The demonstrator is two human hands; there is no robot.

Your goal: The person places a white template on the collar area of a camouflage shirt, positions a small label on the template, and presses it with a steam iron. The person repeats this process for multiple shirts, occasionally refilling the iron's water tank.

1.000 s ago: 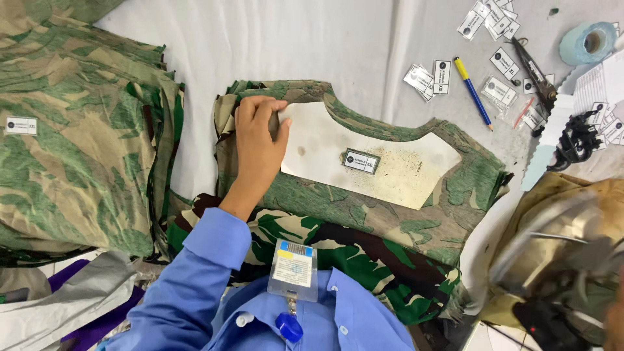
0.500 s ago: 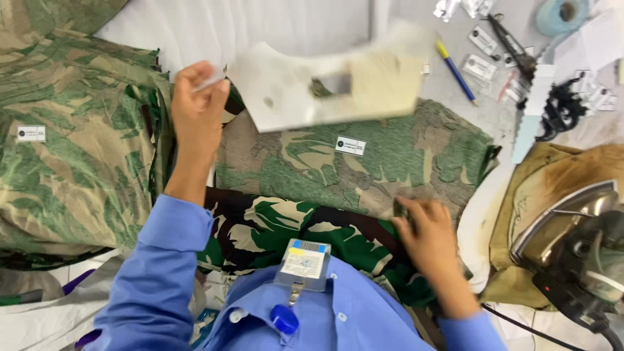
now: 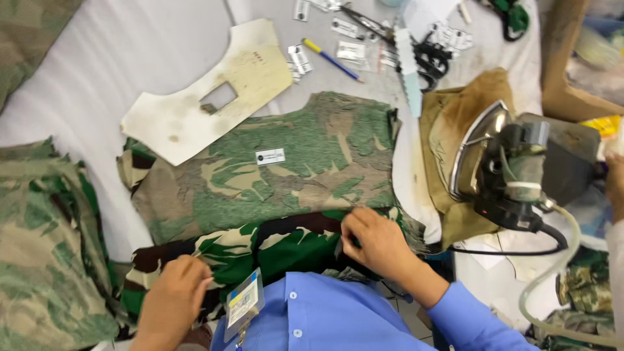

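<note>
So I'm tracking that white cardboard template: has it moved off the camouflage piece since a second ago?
Yes. The white cardboard template has moved up and left, off the small white label it framed, now mostly on the grey table cover.

Small white label [image 3: 270, 156] on camouflage cloth [image 3: 305, 162]; white tags [image 3: 354, 51] above

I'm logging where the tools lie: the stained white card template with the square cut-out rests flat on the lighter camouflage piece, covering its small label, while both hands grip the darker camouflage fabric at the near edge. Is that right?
Not quite. In the head view the card template lies up and left, only overlapping the lighter camouflage piece at its edge; the label shows uncovered. The left hand and the right hand do grip the darker camouflage fabric.
</note>
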